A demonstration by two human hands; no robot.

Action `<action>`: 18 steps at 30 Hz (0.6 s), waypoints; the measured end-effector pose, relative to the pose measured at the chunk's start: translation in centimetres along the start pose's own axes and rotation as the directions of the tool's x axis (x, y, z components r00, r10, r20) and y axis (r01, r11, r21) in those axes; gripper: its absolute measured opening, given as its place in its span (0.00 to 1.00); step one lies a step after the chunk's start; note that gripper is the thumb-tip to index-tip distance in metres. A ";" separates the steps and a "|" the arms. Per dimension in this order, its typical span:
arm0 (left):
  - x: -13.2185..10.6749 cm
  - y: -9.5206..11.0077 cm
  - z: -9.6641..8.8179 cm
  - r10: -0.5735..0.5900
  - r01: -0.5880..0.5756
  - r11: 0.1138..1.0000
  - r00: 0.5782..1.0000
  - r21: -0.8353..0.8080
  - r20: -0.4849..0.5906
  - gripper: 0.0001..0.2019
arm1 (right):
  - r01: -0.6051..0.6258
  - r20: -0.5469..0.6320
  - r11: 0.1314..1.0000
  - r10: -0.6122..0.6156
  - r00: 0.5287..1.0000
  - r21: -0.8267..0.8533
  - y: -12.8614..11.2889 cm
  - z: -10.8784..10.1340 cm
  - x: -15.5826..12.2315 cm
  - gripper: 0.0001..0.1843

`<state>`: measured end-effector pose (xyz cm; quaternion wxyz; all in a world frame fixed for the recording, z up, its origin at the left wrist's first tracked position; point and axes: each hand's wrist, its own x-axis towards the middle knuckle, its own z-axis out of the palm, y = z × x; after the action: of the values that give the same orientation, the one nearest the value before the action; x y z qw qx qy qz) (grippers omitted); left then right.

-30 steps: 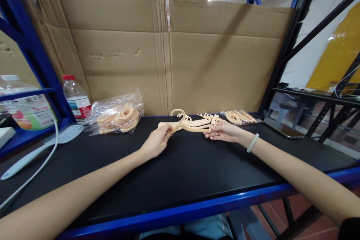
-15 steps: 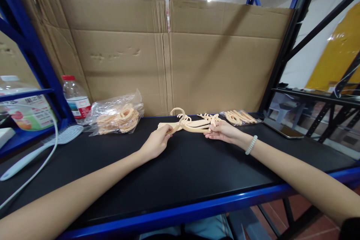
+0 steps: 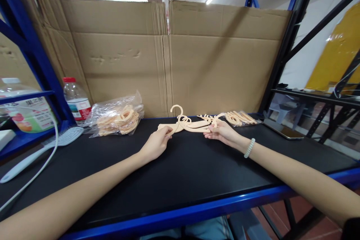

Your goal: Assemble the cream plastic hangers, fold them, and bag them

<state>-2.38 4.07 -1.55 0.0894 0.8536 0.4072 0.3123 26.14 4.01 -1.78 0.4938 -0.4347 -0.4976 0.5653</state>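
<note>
A pale peach clothes hanger [image 3: 194, 130] spans the gap between my hands above the black tabletop, its hook pointing up and to the left. My left hand [image 3: 156, 144] pinches the hanger's left end between thumb and fingers. At the opposite end, my right hand [image 3: 223, 133] is closed on the other arm of the hanger. Just behind it lie several more hangers [image 3: 201, 123] of the same colour, partly hidden by the held one and by my fingers.
A clear bag of peach plastic pieces [image 3: 118, 119] lies at back left, beside a red-capped bottle [image 3: 77, 101] and a pale blue brush-like paddle [image 3: 66, 137]. Another bagged bundle [image 3: 240, 117] and a flat dark device [image 3: 282, 129] lie right. Cardboard [image 3: 120, 60] walls the back.
The held hanger's hook has risen slightly and stands more upright. Both hands keep their hold in nearly the same place, and the view has shifted a little.
</note>
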 end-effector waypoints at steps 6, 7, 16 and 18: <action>0.2 0.3 -0.1 -0.028 0.028 0.999 1.000 -0.021 -0.014 0.12 | 0.061 0.032 0.997 -0.062 0.998 0.041 -0.4 0.1 -0.3 0.03; 0.2 0.4 -0.2 -0.028 0.027 0.999 0.999 -0.025 -0.018 0.12 | 0.080 0.033 0.995 -0.082 0.996 0.051 -0.5 0.1 -0.4 0.03; 1.0 -0.1 -3.1 0.029 -0.019 0.993 0.996 0.117 -0.083 0.10 | 0.209 0.068 0.968 -0.220 0.973 0.138 -2.2 -2.9 0.7 0.10; 1.1 -0.1 -4.0 0.046 -0.038 0.985 0.998 0.168 -0.041 0.09 | 0.207 0.121 0.978 -0.207 0.971 0.012 -2.7 -4.4 0.7 0.12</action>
<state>-4.32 4.56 2.05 0.0016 0.8593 0.4158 0.2977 30.67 5.36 0.36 0.5185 -0.3454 -0.5697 0.5360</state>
